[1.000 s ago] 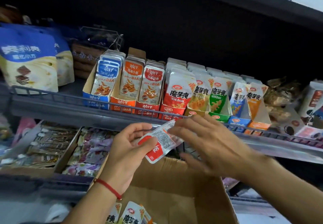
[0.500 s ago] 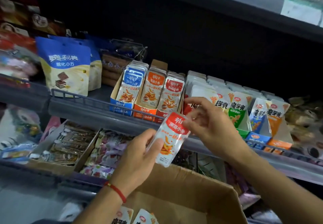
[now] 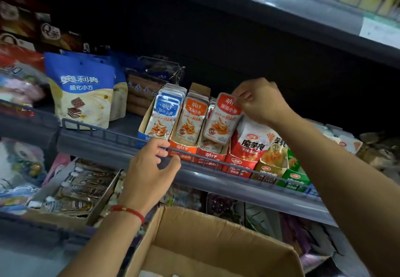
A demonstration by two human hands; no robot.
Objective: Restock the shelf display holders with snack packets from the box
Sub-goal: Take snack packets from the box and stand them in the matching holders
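Observation:
My right hand (image 3: 258, 101) pinches the top edge of a red-topped snack packet (image 3: 221, 121) and holds it upright at the front of the red display holder (image 3: 211, 157). Blue (image 3: 144, 132) and orange (image 3: 183, 150) holders stand to its left, full of matching packets. My left hand (image 3: 149, 175) hangs below the shelf rail (image 3: 112, 134), fingers loosely curled, holding nothing. The open cardboard box (image 3: 216, 233) sits below, at the bottom centre.
Red, yellow and green holders of other snacks (image 3: 251, 147) stand right of the red one. A large blue-and-cream bag (image 3: 83, 95) stands at the left. The lower shelf holds trays of packets (image 3: 82, 190). Another shelf (image 3: 281, 10) overhangs above.
My right hand has lifted the red packet up from in front of the box to the red holder. My left hand has let go of it and stayed low.

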